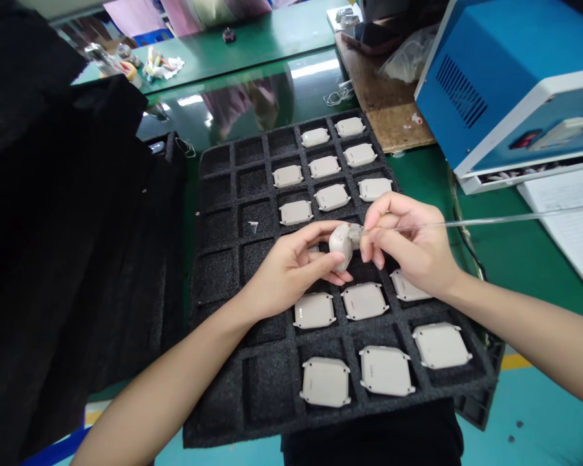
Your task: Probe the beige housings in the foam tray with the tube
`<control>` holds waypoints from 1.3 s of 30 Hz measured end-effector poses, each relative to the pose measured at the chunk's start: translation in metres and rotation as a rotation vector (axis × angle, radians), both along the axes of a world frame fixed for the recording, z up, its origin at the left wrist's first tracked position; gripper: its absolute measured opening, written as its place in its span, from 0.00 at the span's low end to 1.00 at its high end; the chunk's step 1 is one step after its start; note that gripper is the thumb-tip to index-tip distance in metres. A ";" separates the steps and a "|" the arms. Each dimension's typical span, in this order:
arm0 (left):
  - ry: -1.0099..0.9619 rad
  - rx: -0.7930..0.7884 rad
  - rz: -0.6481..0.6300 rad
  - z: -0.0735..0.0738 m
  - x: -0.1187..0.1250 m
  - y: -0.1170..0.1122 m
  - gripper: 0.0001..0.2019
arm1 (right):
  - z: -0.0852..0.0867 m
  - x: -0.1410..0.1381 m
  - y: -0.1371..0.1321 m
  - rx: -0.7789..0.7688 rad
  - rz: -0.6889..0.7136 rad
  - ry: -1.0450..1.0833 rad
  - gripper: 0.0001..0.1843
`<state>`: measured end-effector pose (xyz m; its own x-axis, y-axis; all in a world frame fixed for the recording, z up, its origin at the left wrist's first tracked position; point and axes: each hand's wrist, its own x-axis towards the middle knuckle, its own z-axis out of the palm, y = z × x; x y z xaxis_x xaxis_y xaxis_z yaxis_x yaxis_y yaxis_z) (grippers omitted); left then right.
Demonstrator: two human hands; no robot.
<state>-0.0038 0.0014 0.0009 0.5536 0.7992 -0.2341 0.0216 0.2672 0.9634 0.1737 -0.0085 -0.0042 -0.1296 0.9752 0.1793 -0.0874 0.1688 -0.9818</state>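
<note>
- Left hand [291, 268]: fingers curled around a beige casing [341, 246], held above the middle of the foam tray [214, 162].
- Right hand [408, 243]: fingertips pressed together, pinching a clear tube [486, 220] just beside the casing.
- More casings [364, 301] sit in the tray's compartments.
- Beyond, right of the tray: a blue machine [490, 84].

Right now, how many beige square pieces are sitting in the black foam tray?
14 beige square pieces: eight in the far three rows of the black foam tray, six in the near two. The left hand holds a fifteenth; one may hide beneath it.
</note>
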 end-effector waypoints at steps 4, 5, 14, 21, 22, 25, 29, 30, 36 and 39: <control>0.000 0.002 0.000 -0.001 0.000 -0.001 0.19 | 0.000 0.000 0.000 0.005 -0.003 0.002 0.06; 0.003 0.002 0.001 -0.001 0.000 -0.001 0.19 | 0.000 0.000 0.000 0.007 -0.006 0.004 0.06; -0.008 0.005 -0.004 -0.001 -0.001 0.000 0.19 | 0.000 0.000 0.000 0.006 -0.011 -0.006 0.05; 0.008 0.004 0.000 0.000 -0.001 -0.001 0.19 | 0.000 0.000 0.001 -0.016 0.002 0.001 0.05; 0.012 0.003 0.001 0.000 -0.001 -0.001 0.20 | 0.000 0.000 0.001 -0.019 0.004 0.007 0.05; 0.026 0.006 0.000 0.001 0.000 0.000 0.20 | -0.001 0.001 0.001 -0.029 0.008 0.031 0.06; 0.067 0.009 0.002 0.004 0.001 0.000 0.21 | -0.003 0.000 0.001 -0.040 0.032 0.079 0.05; 0.081 0.009 0.004 0.004 0.002 0.000 0.21 | -0.004 0.000 0.002 -0.043 0.039 0.089 0.05; 0.153 0.016 0.018 0.004 0.002 0.002 0.20 | -0.006 0.000 0.005 -0.070 0.061 0.116 0.05; 0.160 0.018 0.008 0.004 0.001 0.002 0.22 | -0.005 -0.001 0.005 -0.077 0.068 0.132 0.05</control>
<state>-0.0028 0.0032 0.0045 0.5043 0.8080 -0.3045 0.1728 0.2511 0.9524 0.1727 -0.0035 -0.0091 -0.1760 0.9765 0.1247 -0.2255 0.0833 -0.9707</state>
